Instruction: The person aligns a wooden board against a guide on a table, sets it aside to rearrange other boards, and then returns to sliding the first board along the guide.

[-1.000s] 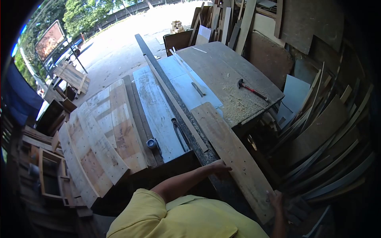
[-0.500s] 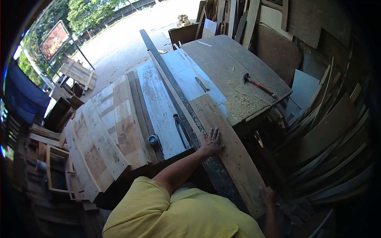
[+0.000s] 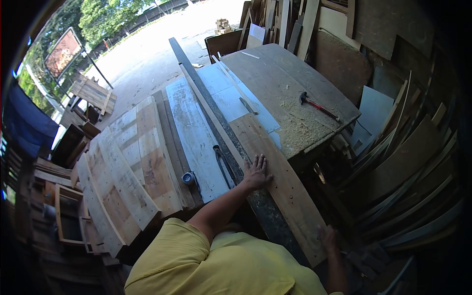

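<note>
A wide wooden board (image 3: 280,179) with small dark holes lies lengthwise on a dark beam (image 3: 268,214). My left hand (image 3: 256,173) rests flat on the board's left edge, fingers spread, beside a long thin wooden strip (image 3: 211,115). Near the board's close end, my right hand (image 3: 328,238) is at its right edge; the fingers are curled against the wood and partly in shadow. Left of the strip, pincers (image 3: 223,164) and a round tape measure (image 3: 188,178) lie on a whitish board (image 3: 189,132).
A hammer (image 3: 318,106) with a red handle lies near sawdust on the brown table (image 3: 295,69). Joined plank panels (image 3: 130,167) stand at the left. Stacked boards (image 3: 413,167) lean along the right side. A small wood pile (image 3: 222,26) is outside.
Both hands and the wide board have shifted slightly left in view, along with the surroundings. The hands keep nearly the same places on the board.
</note>
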Demonstrator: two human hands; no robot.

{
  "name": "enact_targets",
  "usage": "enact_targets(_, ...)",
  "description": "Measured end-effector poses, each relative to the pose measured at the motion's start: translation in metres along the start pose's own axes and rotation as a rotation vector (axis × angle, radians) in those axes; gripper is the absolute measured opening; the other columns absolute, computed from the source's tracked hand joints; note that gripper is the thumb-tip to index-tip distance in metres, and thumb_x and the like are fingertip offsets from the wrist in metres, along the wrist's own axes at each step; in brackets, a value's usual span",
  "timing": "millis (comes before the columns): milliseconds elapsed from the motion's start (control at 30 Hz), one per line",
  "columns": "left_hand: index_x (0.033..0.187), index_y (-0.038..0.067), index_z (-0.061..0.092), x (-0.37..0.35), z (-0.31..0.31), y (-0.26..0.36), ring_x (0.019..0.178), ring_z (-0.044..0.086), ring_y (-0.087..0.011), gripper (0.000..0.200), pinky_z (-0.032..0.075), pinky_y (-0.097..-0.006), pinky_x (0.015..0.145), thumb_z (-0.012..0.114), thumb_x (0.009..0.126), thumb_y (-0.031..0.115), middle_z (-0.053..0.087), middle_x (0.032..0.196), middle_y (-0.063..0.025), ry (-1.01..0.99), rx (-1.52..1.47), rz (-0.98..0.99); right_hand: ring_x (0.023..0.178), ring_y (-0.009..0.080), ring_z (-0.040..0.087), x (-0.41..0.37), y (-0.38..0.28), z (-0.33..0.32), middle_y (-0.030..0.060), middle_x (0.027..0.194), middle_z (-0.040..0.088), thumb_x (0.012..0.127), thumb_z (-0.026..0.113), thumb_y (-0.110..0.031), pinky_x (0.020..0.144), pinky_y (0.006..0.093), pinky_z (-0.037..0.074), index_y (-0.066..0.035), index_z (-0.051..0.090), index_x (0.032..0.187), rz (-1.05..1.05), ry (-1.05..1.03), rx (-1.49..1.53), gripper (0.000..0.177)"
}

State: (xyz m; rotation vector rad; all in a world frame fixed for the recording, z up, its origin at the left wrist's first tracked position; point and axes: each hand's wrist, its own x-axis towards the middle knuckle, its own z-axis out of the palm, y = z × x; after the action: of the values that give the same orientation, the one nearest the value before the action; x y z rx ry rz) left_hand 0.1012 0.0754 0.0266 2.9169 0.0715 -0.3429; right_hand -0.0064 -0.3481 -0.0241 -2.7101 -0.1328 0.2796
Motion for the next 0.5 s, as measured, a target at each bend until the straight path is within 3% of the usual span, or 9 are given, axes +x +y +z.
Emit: enact_targets(500, 0.154, 0.005, 0.02, 0.032, -0.006, -0.038, 0.151, 0.002, -0.0292, 0.083, -0.005, -0.0693, 0.112, 0.042, 0.092, 0.056, 0.008, 0.163, -0.0103, 0.026, -0.028, -0.012, 0.088, 0.0515, 0.062, 0.03, -0.042, -0.001, 0.0328, 0.084, 0.064, 0.088, 0.052, -0.066, 0.073, 0.0564, 0.049, 0.002, 0.06, 0.085, 0.015, -0.037, 0.002, 0.068)
